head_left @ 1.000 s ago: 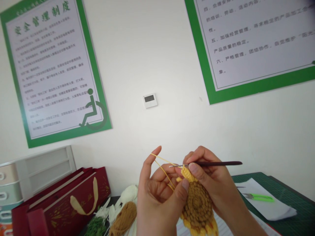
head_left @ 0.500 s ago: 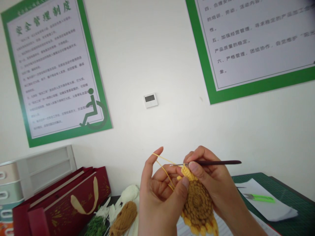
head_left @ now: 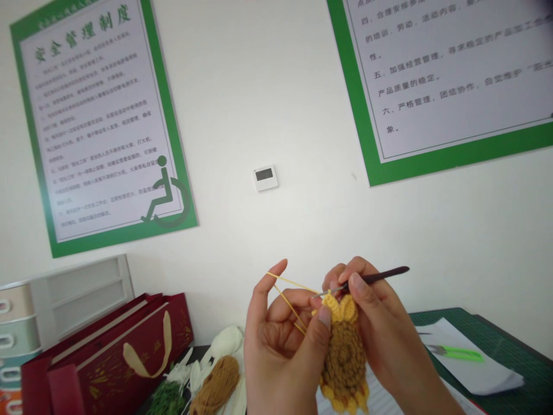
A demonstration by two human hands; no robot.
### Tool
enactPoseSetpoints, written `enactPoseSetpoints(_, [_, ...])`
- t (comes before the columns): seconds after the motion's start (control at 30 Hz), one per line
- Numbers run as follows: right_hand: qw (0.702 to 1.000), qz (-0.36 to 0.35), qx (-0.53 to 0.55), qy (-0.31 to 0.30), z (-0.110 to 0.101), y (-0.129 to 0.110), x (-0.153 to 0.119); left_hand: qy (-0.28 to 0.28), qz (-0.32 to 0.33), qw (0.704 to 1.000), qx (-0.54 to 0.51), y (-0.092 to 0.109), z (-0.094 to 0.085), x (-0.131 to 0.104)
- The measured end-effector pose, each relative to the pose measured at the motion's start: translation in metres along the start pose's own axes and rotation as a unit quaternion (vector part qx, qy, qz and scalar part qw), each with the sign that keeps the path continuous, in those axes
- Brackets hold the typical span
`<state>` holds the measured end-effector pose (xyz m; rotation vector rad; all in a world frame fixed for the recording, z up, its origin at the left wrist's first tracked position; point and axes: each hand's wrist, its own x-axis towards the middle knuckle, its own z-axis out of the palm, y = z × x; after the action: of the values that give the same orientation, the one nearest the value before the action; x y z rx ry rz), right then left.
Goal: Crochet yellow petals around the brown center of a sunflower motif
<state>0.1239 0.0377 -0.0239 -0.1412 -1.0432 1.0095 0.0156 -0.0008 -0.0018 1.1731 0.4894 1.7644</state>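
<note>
Green-bordered white text posters [head_left: 103, 127] hang ahead of you. Maroon paper gift bag [head_left: 116, 351] with cream handle, low left. Your left hand [head_left: 283, 340]: index raised, other fingers loosely curled, thumb pinching a round brown crocheted piece with yellow petals [head_left: 344, 353], held up between both hands. Your right hand [head_left: 382, 323]: fingers closed on a slim dark-handled metal crochet hook [head_left: 389, 274], tip by the top petals. Thin yellow yarn [head_left: 296, 282] runs over your left index.

Crochet hook [head_left: 386, 275], yarn [head_left: 217, 383] and wall posters [head_left: 101, 127] suggest a craft workroom.
</note>
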Motion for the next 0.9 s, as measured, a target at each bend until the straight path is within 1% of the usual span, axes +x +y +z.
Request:
enactPoseSetpoints(0.07, [1.000,0.004,0.008,0.012,0.002,-0.003,0.000,0.002,0.005,1.000,0.006,0.000,0.001,0.000])
enactPoseSetpoints(0.13, [0.999,-0.011,-0.005,0.030,0.002,-0.005,0.000,0.000,0.007,1.000,0.007,0.000,0.001,0.000])
enactPoseSetpoints(0.27, [0.992,-0.067,-0.081,0.075,-0.001,-0.006,0.000,0.000,0.008,1.000,0.017,0.000,0.002,0.001])
enactPoseSetpoints(0.37, [0.980,-0.113,-0.137,0.085,-0.002,-0.008,-0.002,0.004,0.016,0.999,0.033,0.000,0.003,0.001])
enactPoseSetpoints(0.43, [0.966,-0.160,-0.185,0.082,-0.002,-0.011,-0.004,0.001,0.020,0.999,0.036,0.000,0.003,0.001])
enactPoseSetpoints(0.53, [0.924,-0.255,-0.278,0.065,-0.002,-0.018,-0.009,-0.003,0.026,0.999,0.037,-0.001,0.003,0.001])
enactPoseSetpoints(0.57, [0.914,-0.273,-0.295,0.058,-0.003,-0.020,-0.011,-0.003,0.029,0.999,0.038,-0.001,0.002,0.000])
enactPoseSetpoints(0.6, [0.912,-0.277,-0.299,0.050,-0.004,-0.022,-0.012,-0.003,0.032,0.999,0.040,-0.001,0.002,0.000])
enactPoseSetpoints(0.73, [0.939,-0.220,-0.261,0.041,-0.005,-0.024,-0.014,0.001,0.039,0.998,0.046,0.001,0.003,0.000])
enactPoseSetpoints(0.9, [0.954,-0.193,-0.227,0.036,-0.001,-0.021,-0.013,-0.009,0.029,0.999,0.036,0.001,0.002,0.000])
